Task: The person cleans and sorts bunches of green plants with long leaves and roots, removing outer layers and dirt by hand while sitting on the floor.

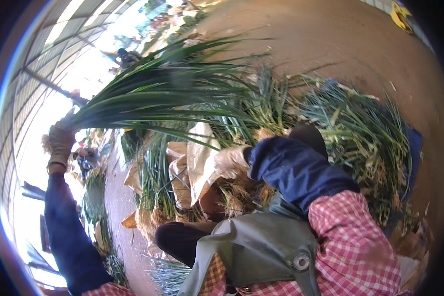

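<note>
My left hand [60, 144], in a pale work glove, is raised at the left and closed round the root end of a bunch of green onions [153, 98]. Its long green leaves fan out to the right across the view. Near the middle, my gloved right hand [232, 162] is closed at the edge of a cream-coloured sheet [202, 160], which looks like sacking or paper; the fingertips are partly hidden. Below and left of the sheet stand more green onions [155, 177], roots down, beside tan wrapping [178, 170].
A large heap of green onions [360, 133] lies on blue sheeting [413, 148] at the right. More bundles [94, 202] line the left side. Brown floor [320, 34] stretches beyond. A yellow object [400, 18] sits far right. A grey-green apron [251, 241] covers my lap.
</note>
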`<state>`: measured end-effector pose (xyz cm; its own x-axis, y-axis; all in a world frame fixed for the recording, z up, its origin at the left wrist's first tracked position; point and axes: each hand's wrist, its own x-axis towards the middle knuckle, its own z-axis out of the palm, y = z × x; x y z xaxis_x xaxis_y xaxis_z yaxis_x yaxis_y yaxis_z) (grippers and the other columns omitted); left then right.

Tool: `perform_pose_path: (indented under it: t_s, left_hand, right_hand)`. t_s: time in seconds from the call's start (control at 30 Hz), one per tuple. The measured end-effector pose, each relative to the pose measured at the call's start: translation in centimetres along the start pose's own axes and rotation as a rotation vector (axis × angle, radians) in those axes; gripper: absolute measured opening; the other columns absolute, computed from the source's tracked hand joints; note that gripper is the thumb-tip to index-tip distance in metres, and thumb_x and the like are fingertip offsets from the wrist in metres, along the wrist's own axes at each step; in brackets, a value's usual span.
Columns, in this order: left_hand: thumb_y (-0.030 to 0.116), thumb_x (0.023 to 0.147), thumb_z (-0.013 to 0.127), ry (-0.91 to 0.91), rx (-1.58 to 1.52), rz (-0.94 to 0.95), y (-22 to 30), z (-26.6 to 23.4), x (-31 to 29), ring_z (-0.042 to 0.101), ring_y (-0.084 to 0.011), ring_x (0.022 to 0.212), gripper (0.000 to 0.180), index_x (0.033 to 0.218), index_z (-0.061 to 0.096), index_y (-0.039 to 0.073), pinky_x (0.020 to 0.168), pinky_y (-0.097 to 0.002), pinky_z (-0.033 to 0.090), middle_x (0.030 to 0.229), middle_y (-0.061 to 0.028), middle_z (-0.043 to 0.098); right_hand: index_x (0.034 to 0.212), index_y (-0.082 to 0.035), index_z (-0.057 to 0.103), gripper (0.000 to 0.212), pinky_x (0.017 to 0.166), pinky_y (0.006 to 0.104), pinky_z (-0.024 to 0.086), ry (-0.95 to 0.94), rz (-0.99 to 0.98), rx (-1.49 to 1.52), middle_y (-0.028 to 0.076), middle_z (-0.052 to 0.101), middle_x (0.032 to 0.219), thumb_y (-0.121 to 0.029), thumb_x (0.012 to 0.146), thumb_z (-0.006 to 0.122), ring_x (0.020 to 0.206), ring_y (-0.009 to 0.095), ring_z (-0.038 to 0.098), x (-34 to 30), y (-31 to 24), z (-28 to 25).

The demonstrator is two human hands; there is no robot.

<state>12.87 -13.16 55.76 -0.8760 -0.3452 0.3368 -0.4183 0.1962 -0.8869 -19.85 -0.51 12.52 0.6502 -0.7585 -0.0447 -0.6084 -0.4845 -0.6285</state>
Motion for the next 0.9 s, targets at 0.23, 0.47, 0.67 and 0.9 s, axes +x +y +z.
perform_pose_path:
  t_s: [0.23, 0.47, 0.67, 0.9]
  left_hand:
    - [0.013, 0.084, 0.054, 0.109, 0.283, -0.013, -6.1, -2.5, -2.4, 0.059, -0.0266, 0.08, 0.046, 0.13, 0.049, 0.012, 0.069, -0.0403, 0.046, 0.087, -0.009, 0.057]
    - [0.018, 0.085, 0.058, -0.072, 0.349, -0.126, -9.7, -5.5, -11.8, 0.06, -0.0255, 0.076, 0.046, 0.13, 0.048, 0.016, 0.068, -0.0392, 0.05, 0.085, -0.0075, 0.058]
    - [0.023, 0.088, 0.056, -0.129, 0.211, -0.279, -7.6, -4.7, -21.6, 0.06, -0.0323, 0.083, 0.048, 0.134, 0.044, 0.018, 0.074, -0.045, 0.05, 0.096, -0.0131, 0.06]
    - [0.038, 0.081, 0.06, -0.699, 0.328, -0.939, -0.4, -13.8, -44.5, 0.062, -0.0382, 0.095, 0.048, 0.12, 0.053, 0.012, 0.079, -0.0481, 0.05, 0.103, -0.0188, 0.065]
  right_hand:
    - [0.096, -0.002, 0.068, 0.032, 0.069, 0.0394, 0.052, 0.035, 0.219, -0.174, 0.018, 0.069, 0.086, -0.029, 0.08, 0.061, 0.075, 0.03, 0.067, 0.8, 8.1, 3.6]
    - [0.096, -0.007, 0.065, 0.024, 0.066, 0.0355, 0.052, -0.164, 0.316, -0.002, 0.009, 0.068, 0.083, -0.024, 0.084, 0.055, 0.073, 0.023, 0.067, 0.5, 0.4, 0.8]
    - [0.092, -0.007, 0.063, 0.017, 0.07, 0.0348, 0.052, -0.165, 0.176, -0.048, 0.01, 0.064, 0.083, -0.02, 0.085, 0.056, 0.082, 0.021, 0.064, 1.4, 7.5, 2.7]
    - [0.083, -0.005, 0.059, 0.018, 0.05, 0.0274, 0.049, -0.216, 0.447, 0.401, 0.004, 0.059, 0.065, -0.018, 0.093, 0.05, 0.057, 0.014, 0.061, -0.3, 3.2, 2.3]
